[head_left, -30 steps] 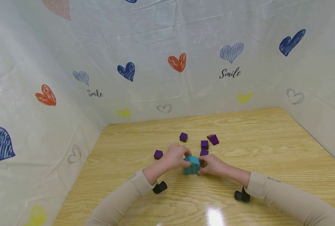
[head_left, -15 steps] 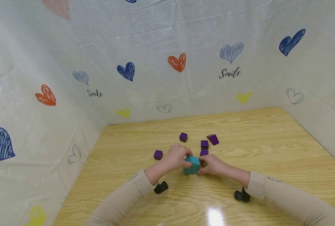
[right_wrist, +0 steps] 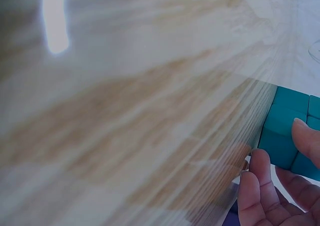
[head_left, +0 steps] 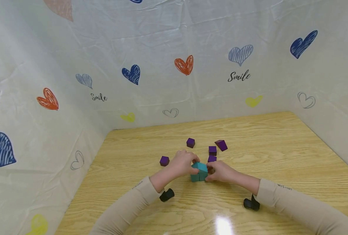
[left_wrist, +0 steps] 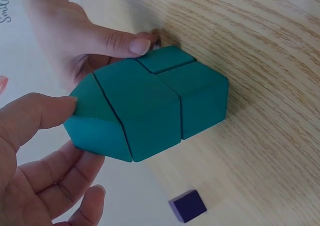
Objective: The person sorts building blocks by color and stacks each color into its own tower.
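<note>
A compact stack of teal blocks (head_left: 199,176) stands on the table, its seams showing in the left wrist view, where a block with a sloped face (left_wrist: 100,131) tops it. My left hand (head_left: 182,164) pinches that top block between thumb and fingers. My right hand (head_left: 222,171) holds the stack's right side low down, thumb and fingers around the teal blocks (right_wrist: 282,131). Some lower faces are hidden behind the hands.
Beyond the hands lie purple blocks: a cube (head_left: 190,142), a wedge (head_left: 221,145), and two blocks, one (head_left: 212,150) behind the other (head_left: 212,159). Another purple cube (head_left: 164,161) sits left, on the wooden table (head_left: 133,143). A heart-patterned sheet (head_left: 150,94) hangs behind.
Since a second ago the top teal block has shifted slightly under my left hand and now sits closer in line with the blocks below. My right hand has stayed in place.
</note>
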`<control>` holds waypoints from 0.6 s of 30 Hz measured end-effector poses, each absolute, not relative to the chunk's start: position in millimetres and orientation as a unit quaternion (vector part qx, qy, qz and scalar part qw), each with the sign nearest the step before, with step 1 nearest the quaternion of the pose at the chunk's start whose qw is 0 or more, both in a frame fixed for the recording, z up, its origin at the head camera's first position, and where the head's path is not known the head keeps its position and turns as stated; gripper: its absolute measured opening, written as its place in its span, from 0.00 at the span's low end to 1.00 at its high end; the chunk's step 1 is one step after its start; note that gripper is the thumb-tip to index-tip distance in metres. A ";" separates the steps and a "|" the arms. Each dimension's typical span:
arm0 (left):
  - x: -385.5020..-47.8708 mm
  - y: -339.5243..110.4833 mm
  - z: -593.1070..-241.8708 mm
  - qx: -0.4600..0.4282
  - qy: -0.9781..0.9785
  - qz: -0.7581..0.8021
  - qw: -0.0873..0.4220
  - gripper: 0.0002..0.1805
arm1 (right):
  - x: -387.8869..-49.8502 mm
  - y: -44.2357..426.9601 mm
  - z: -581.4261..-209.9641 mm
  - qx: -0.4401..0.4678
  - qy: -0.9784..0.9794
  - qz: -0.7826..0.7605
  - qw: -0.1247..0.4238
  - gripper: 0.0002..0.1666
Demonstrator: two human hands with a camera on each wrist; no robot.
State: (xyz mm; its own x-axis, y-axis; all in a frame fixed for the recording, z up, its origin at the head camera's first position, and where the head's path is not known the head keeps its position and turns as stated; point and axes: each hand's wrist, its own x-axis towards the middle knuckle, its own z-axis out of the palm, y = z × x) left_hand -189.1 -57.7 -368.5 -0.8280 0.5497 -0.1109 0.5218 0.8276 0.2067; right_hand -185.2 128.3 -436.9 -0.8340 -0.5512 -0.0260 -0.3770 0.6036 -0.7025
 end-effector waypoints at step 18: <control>-196.5 -94.3 -349.7 0.248 0.950 0.187 0.016 0.28 | -193.0 153.2 -410.8 -0.236 0.898 -0.360 0.092 0.29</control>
State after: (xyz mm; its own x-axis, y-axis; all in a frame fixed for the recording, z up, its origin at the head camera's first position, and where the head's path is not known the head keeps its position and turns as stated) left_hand -196.5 -94.3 -349.7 -0.8763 0.4777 0.0632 0.4661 0.8070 0.3628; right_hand -193.0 153.2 -410.8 -0.8713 -0.4908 0.0043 -0.3574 0.6285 -0.6908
